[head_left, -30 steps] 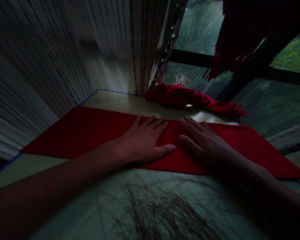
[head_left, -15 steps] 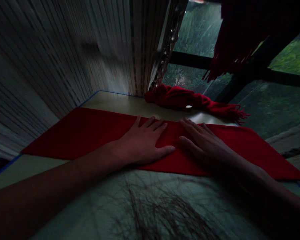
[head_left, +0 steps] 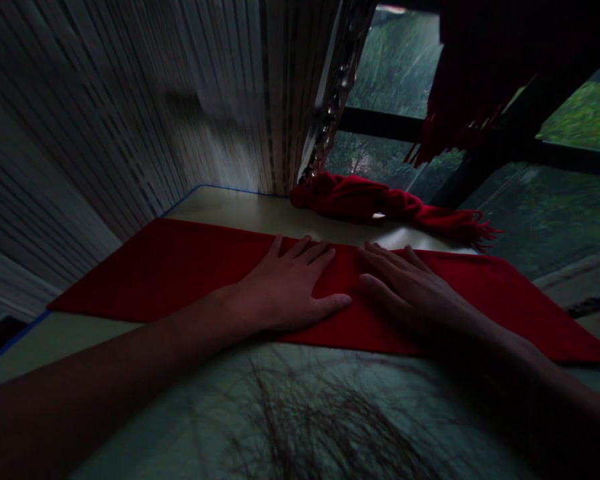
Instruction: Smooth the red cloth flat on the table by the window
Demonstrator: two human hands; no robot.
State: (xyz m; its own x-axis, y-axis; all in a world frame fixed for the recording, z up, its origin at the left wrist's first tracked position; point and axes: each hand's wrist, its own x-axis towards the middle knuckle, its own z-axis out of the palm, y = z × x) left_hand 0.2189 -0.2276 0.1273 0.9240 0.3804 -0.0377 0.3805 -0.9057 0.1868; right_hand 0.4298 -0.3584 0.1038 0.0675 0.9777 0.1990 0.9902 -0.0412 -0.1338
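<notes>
A red cloth [head_left: 160,270], smooth and long, lies flat across the pale table [head_left: 230,208]. My left hand [head_left: 293,283] rests palm down on its middle, fingers spread and thumb pointing right. Just to the right, my right hand [head_left: 405,283] is also laid on the cloth with its fingers stretched out. A small gap of red fabric shows between the two hands. Neither hand grips anything. Part of the cloth is hidden beneath my hands and forearms.
A crumpled red scarf [head_left: 360,197] with a fringed end lies along the table's far edge. More fringed red fabric [head_left: 460,100] hangs in front of the window [head_left: 390,67] at upper right. A pale striped curtain [head_left: 130,100] stands at the left. Strands of hair [head_left: 330,427] cross the bottom.
Both hands keep their places on the cloth. The whole view has shifted very slightly, with things sitting a little lower.
</notes>
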